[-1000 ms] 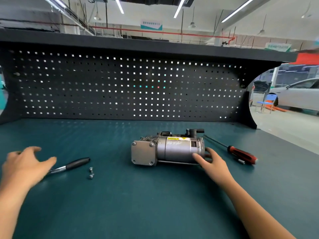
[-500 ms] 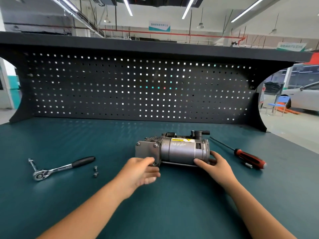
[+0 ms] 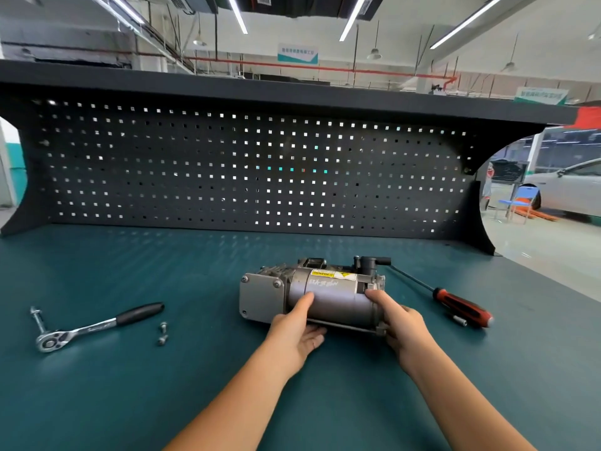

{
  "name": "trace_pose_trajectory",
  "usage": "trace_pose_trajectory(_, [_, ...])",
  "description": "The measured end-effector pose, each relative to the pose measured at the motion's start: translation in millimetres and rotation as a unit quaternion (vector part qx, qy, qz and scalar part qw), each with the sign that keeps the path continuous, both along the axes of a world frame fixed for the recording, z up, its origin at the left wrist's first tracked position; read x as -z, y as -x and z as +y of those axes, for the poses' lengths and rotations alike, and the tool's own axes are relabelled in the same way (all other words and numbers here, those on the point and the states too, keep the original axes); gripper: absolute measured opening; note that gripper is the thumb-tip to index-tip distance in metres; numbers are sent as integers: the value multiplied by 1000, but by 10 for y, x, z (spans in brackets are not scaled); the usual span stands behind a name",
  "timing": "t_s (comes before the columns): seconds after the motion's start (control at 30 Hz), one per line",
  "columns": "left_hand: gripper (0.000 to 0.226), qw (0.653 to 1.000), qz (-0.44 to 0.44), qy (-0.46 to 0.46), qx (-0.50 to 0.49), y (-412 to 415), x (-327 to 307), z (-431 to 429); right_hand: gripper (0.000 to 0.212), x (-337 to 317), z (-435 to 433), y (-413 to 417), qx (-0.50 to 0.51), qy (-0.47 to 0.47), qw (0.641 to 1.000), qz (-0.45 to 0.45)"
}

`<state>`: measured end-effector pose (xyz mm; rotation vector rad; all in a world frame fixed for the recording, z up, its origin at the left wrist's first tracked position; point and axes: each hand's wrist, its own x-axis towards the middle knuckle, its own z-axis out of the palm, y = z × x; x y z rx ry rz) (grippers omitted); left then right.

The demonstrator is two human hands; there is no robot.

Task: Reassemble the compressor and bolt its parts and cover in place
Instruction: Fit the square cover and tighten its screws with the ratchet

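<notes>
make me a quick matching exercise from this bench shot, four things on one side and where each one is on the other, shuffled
Things:
1. ratchet wrench
2. loose bolts
3. screwdriver
4. compressor

Places:
A. gripped by the left hand and the right hand
B. lying to the right of the compressor
C. farthest left of the four
D. between the ratchet wrench and the compressor, just off the wrench's black handle

Pairs: 1-C, 2-D, 3-B, 4-A
</notes>
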<state>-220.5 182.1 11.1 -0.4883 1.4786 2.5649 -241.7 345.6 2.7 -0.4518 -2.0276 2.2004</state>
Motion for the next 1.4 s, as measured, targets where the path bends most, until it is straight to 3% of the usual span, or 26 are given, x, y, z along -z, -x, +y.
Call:
trace_pose_trajectory(0.1, [53, 999, 5, 31, 27, -38, 4, -70, 56, -66, 16, -91, -38, -5, 999, -35])
trace_pose_trajectory(0.33, [58, 988, 7, 102, 115, -182, -13, -188, 42, -135, -86, -272, -42, 24, 998, -26])
trace_pose_trajectory(0.47, [43, 985, 16, 138, 98, -195, -18, -189, 33, -189, -217, -422, -49, 33, 998, -14])
trace_pose_trajectory(0.57, [52, 987, 17, 137, 85, -140, -71, -263, 27, -192, -364, -551, -63, 22, 998, 2])
trace_pose_trajectory(0.73, [52, 993, 9, 98, 71, -123, -141, -379, 9, -202, -551, -715, -119, 88, 989, 2])
trace_pose_trajectory(0.9, [63, 994, 15, 104, 34, -147, -170, -528, 11, -159, -716, -853, -156, 117, 981, -10])
trace_pose_trajectory(1.03, [71, 991, 24, 130, 13, -153, -170, -591, 29, -128, -822, -956, -160, 50, 986, 5])
trace_pose_trajectory(1.13, [75, 990, 31, 138, 11, -137, -155, -601, 24, -167, -809, -987, -181, -60, 981, 30])
trace_pose_trajectory(1.2, [74, 988, 40, 150, -1, -137, -149, -576, 16, -177, -713, -916, -185, -303, 931, 81])
trace_pose_trajectory(1.23, [73, 987, 42, 154, -9, -141, -138, -564, 16, -191, -653, -873, -134, -434, 882, 127])
trace_pose_trajectory(1.27, [72, 987, 43, 157, -15, -133, -127, -556, 16, -223, -581, -824, -47, -503, 842, 187])
trace_pose_trajectory(1.33, [70, 986, 41, 162, -19, -113, -114, -560, 23, -337, -494, -761, 93, -467, 823, 310])
trace_pose_trajectory(1.4, [69, 986, 39, 161, -18, -112, -119, -566, 39, -394, -456, -653, 73, -437, 842, 306])
